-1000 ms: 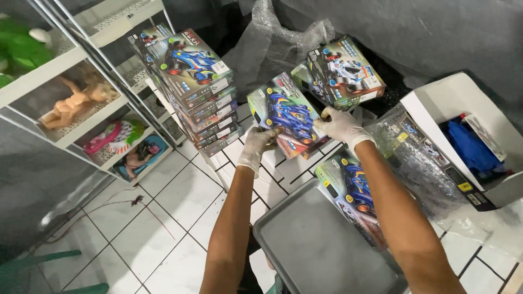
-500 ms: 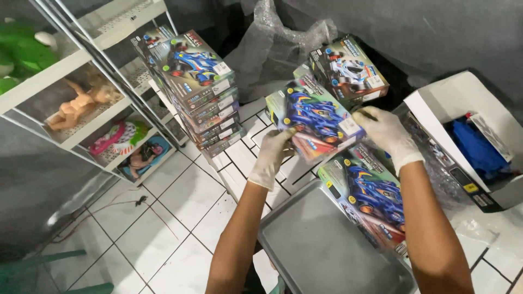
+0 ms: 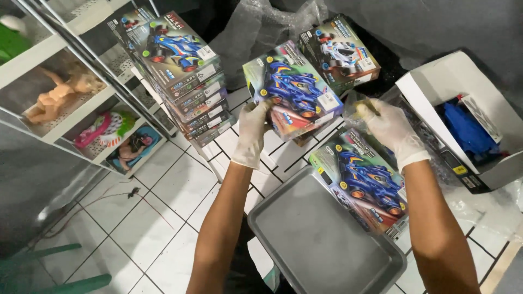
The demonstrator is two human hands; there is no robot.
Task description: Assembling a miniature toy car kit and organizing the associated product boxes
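Left hand (image 3: pixel 253 130), gloved, grips the left edge of a toy car box (image 3: pixel 294 92); right hand (image 3: pixel 389 128), gloved, closes on its right side through crinkled clear wrap, so the box sits between both hands, lifted above the tiled floor (image 3: pixel 163 201). Looks like mid-carry; setting it down calls for a level two-handed hold. Box stack (image 3: pixel 180 71) stands left, grey tray (image 3: pixel 316 239) below.

Toy stockroom or shop backroom: stacked toy-car boxes (image 3: pixel 182 76) sat on white tiled floor (image 3: pixel 163 196), wire shelves (image 3: pixel 65 103) held dolls (image 3: pixel 57 98), bubble wrap (image 3: pixel 261 27) and an open carton (image 3: pixel 463 120) lay nearby.
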